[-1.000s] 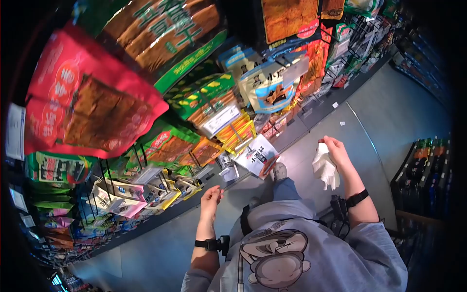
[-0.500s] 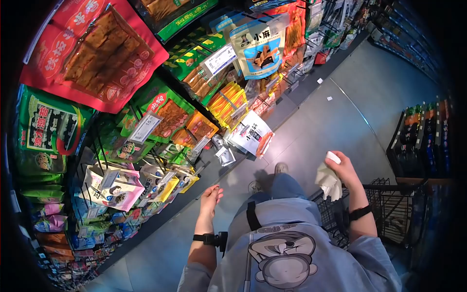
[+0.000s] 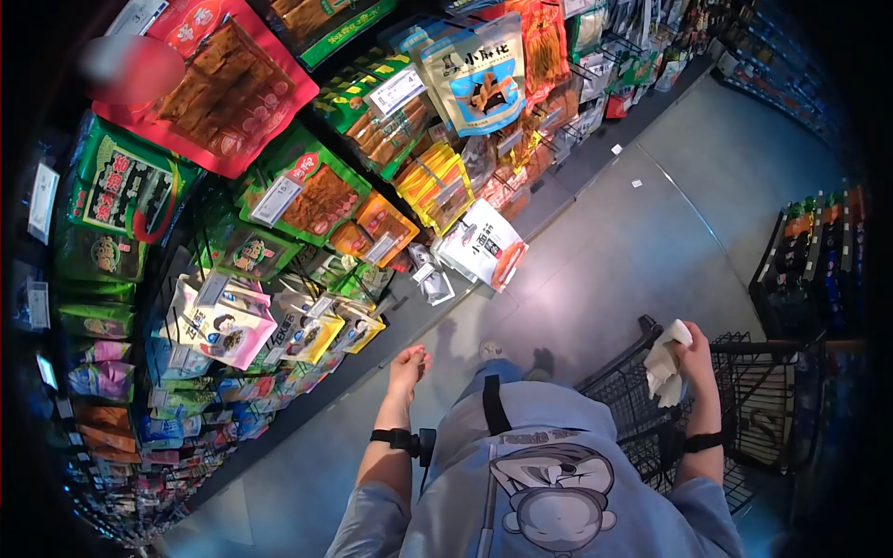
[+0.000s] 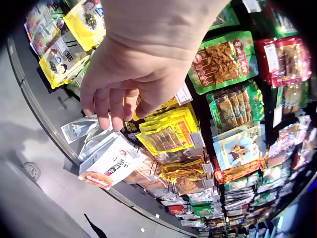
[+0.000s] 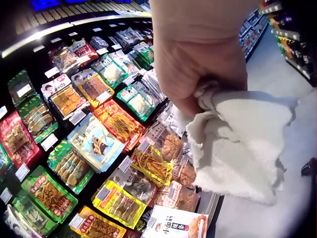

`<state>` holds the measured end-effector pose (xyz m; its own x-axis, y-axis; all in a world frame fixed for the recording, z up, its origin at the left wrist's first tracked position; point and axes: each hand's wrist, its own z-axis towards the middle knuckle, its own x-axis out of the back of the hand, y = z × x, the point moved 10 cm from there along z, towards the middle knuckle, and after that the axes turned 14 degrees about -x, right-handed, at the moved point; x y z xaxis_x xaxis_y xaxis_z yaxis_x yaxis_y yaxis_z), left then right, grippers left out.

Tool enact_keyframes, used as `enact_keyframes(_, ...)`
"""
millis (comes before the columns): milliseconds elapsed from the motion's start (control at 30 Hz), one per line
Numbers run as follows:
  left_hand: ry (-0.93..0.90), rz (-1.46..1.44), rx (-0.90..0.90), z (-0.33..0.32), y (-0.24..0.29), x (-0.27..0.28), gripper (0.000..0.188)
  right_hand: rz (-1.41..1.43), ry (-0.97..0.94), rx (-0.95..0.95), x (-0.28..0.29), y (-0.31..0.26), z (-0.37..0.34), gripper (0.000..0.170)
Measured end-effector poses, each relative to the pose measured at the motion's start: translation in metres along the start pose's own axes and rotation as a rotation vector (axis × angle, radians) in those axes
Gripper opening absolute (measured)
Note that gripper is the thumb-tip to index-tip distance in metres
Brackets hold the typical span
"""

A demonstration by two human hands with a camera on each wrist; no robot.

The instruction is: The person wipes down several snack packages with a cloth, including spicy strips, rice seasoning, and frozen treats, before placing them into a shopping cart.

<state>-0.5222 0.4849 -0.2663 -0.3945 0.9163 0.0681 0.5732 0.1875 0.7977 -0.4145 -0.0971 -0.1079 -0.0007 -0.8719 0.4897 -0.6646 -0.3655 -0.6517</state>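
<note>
My right hand (image 3: 698, 359) grips a crumpled white cloth (image 3: 664, 374), which hangs down from the fingers beside the shopping cart. In the right wrist view the cloth (image 5: 242, 148) shows a ribbed weave and ragged edges, with its bunched top inside the fist. Loosely curled and holding nothing, my left hand (image 3: 406, 368) hangs in front of the snack rack. The left wrist view has this hand (image 4: 143, 69) overlapping the hanging packets, its fingertips above a white snack packet (image 4: 111, 161) and yellow packets (image 4: 168, 134).
Snack bags hang on hooks along the left, among them a large red bag (image 3: 219, 84) and a blue-and-cream bag (image 3: 479, 79). A black wire shopping cart (image 3: 758, 409) stands at my right. Beyond it is a low bottle display (image 3: 809, 251). Grey floor (image 3: 605, 251) runs between.
My right hand has moved right and down with the cloth, now over the cart, which has come further into view. The left hand hardly moves. The head view has shifted along the rack.
</note>
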Motion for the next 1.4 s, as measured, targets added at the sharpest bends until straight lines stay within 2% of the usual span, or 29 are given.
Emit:
enact_keyframes(233,-0.016,0.120,0.052,-0.052,-0.032,-0.015,0.022,-0.071,0.018,0.017,0.052,0.062,-0.020,0.038)
enact_keyframes(333,-0.013,0.139,0.052,-0.077,-0.040,-0.019,0.023,0.004,-0.030,-0.035,0.056,0.080,-0.030,0.037)
enact_keyframes(467,0.015,0.140,0.032,-0.111,-0.044,-0.015,0.024,-0.006,-0.091,0.001,0.050,0.102,-0.023,0.036)
enact_keyframes(767,0.109,0.141,0.031,-0.161,-0.057,0.023,0.023,-0.077,-0.175,0.029,0.026,0.091,-0.038,0.030)
enact_keyframes(833,0.081,0.177,0.039,-0.161,-0.060,0.029,0.026,-0.082,-0.174,0.039,0.023,0.088,-0.043,0.028)
enact_keyframes(867,0.086,0.172,0.030,-0.161,-0.059,0.033,0.026,-0.076,-0.187,-0.009,0.020,0.089,-0.046,0.027)
enact_keyframes(900,0.084,0.154,0.012,-0.161,-0.059,0.036,0.025,-0.071,-0.201,-0.055,0.015,0.090,-0.048,0.025)
enact_keyframes(1033,0.064,0.109,-0.058,-0.160,-0.058,0.059,0.027,-0.081,-0.181,0.036,-0.013,0.071,-0.060,0.024)
enact_keyframes(1133,0.068,0.067,-0.077,-0.164,-0.072,0.096,0.028,-0.102,-0.175,0.098,-0.046,0.049,-0.082,0.024)
enact_keyframes(1267,0.114,0.025,-0.058,-0.183,-0.102,0.166,0.030,-0.204,-0.254,0.120,-0.112,0.018,-0.119,0.024)
enact_keyframes(1400,0.260,-0.065,-0.002,-0.206,-0.164,0.254,0.029,-0.274,-0.324,0.245,-0.191,-0.015,-0.160,0.027)
